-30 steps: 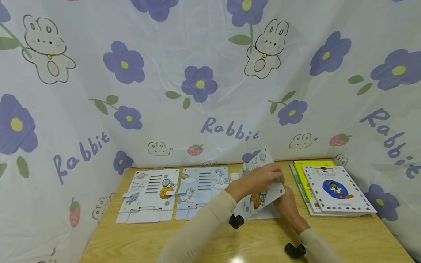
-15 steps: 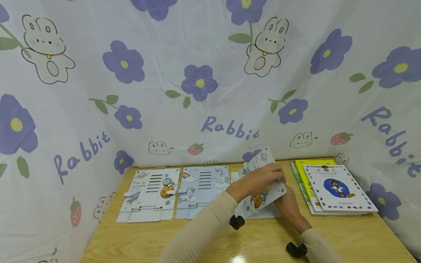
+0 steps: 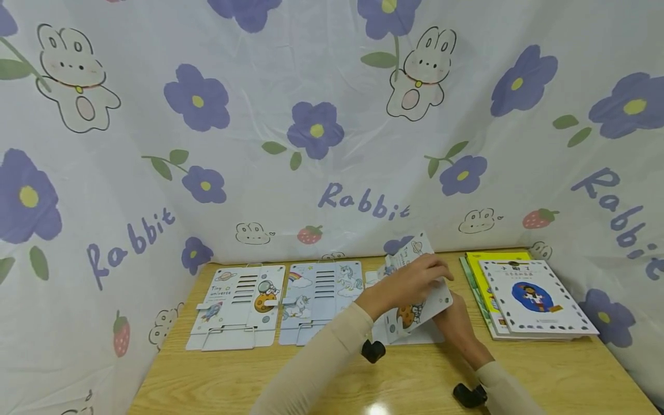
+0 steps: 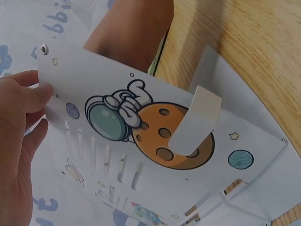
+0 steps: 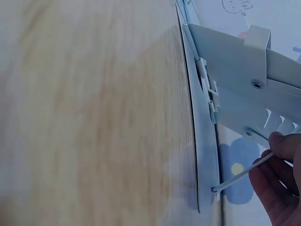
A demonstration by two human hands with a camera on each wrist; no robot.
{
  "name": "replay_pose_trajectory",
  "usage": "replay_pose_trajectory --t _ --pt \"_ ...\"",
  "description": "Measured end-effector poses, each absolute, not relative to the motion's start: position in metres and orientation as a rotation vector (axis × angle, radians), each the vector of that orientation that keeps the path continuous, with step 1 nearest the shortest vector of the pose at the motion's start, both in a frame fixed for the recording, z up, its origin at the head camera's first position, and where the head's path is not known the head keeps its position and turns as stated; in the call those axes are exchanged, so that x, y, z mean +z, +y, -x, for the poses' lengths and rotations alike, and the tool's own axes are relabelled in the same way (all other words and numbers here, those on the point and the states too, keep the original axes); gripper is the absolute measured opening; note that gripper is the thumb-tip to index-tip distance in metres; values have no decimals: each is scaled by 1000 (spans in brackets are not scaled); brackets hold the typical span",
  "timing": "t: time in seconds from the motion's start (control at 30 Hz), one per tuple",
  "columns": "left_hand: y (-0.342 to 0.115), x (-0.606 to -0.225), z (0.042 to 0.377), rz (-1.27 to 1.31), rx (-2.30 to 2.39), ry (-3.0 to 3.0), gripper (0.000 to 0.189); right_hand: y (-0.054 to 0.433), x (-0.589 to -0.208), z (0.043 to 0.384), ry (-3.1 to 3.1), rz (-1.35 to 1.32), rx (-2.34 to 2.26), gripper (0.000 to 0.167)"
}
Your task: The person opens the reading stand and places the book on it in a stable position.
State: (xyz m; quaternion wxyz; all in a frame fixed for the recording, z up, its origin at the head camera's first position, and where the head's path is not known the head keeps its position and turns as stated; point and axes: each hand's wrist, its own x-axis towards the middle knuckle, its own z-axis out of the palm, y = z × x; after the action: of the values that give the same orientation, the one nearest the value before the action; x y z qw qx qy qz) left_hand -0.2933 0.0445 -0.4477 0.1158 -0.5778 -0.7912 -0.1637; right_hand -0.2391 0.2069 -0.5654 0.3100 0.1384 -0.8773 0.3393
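Note:
A white metal book stand (image 3: 406,316) with a planet and astronaut print stands unfolded, its panel tilted up from its base plate (image 3: 427,334). My left hand (image 3: 407,285) reaches over the panel's front; in the left wrist view its thumb lies on the panel's edge with the fingers behind. A bent white page clip (image 4: 195,125) sticks out from the front. Behind the panel, my right hand (image 3: 456,328), mostly hidden in the head view, pinches a wire support leg (image 5: 240,178) between thumb and fingers. The leg runs down to the base plate's edge.
Two more book stands lie flat to the left, one with a space print (image 3: 236,308) and one with unicorns (image 3: 321,294). A stack of picture books (image 3: 536,297) lies at the right. A rabbit-print cloth (image 3: 363,167) hangs behind the wooden table (image 3: 207,380).
My left fingers have straightened slightly at the panel's far edge. The book stand keeps nearly the same tilt, and the right hand stays behind it.

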Motion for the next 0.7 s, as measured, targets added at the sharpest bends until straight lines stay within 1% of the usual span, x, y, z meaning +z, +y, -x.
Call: replay_pose_trajectory --t 0.13,0.3,0.57,0.7 --pt "36 -445 298 1657 -595 -2309 27 207 -562 236 -2329 -322 935 25" --pt "29 -443 306 1522 -726 -2395 25 209 -557 227 -2362 -241 999 30" --pt "19 -455 321 1240 -1094 -2517 22 210 -548 209 -2394 -179 1154 28" --pt "13 -463 330 1102 -1219 -2526 23 208 -542 197 -2417 -166 1276 23"
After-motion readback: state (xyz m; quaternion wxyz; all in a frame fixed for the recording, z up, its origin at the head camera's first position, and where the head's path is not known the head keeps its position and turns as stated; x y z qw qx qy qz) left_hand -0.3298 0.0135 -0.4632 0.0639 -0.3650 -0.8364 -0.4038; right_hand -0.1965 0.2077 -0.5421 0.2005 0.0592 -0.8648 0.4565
